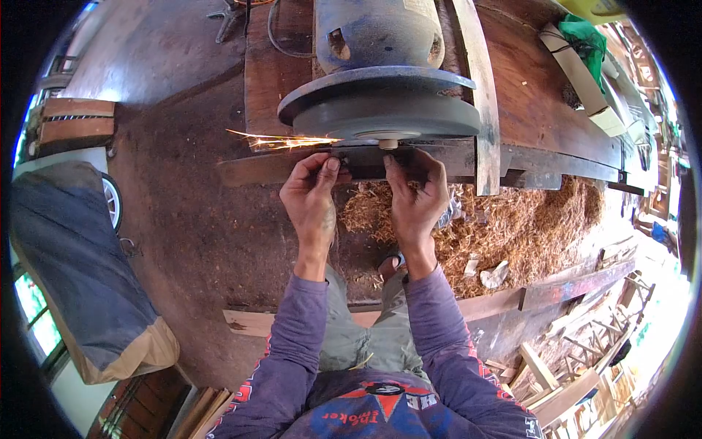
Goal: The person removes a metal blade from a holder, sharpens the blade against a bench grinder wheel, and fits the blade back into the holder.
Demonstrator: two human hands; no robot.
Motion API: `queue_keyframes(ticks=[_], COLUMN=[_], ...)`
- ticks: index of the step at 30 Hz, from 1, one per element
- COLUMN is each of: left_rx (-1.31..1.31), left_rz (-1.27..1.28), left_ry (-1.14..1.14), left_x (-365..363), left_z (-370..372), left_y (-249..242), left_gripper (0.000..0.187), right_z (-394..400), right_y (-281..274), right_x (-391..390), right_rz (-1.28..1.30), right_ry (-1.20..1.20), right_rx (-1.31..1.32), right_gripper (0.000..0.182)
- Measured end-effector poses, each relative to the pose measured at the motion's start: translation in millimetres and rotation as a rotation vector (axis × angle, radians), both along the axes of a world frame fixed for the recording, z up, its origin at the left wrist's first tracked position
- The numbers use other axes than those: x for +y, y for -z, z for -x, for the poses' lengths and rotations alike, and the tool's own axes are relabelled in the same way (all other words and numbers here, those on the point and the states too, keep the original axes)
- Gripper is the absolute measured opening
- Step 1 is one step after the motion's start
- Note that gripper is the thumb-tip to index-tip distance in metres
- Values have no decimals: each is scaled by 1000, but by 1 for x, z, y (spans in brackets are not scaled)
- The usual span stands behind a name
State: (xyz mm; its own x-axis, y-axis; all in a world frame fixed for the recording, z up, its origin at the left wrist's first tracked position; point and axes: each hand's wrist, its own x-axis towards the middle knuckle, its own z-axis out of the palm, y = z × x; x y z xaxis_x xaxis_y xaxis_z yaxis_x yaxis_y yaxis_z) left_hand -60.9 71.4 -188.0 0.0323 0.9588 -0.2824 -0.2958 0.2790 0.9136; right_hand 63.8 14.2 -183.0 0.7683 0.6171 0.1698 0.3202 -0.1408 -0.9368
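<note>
Sparks fly leftward from the front of a large grey grinding wheel (387, 115), mounted on a dusty blue motor (376, 36). Just in front of the wheel, a dark, flat metal piece (360, 156) spans the gap between my hands. My left hand (311, 196) pinches its left end between thumb and fingers, close to the sparks. On the other end, my right hand (418, 197) is closed, its thumb near the hub nut (388, 144). Fingers and shadow hide part of the piece, so its exact kind cannot be made out.
Wood shavings (526, 227) are heaped below the bench (534, 95) at right. A pale upright board (479, 95) stands beside the wheel. Scrap wood (563, 391) lies at lower right. A dark cover (80, 256) drapes something with a wheel at left.
</note>
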Motion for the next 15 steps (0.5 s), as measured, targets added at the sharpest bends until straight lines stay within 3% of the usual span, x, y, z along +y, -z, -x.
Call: queue_keyframes(ticks=[15], left_rx=[-48], left_rz=[23], left_ry=[-41], left_x=[-2], left_z=[-12], left_y=[-1], left_gripper=[13], right_z=[-13], right_y=[3], right_x=[-3], right_rz=[-6], right_ry=[3], right_rx=[31], right_gripper=[34])
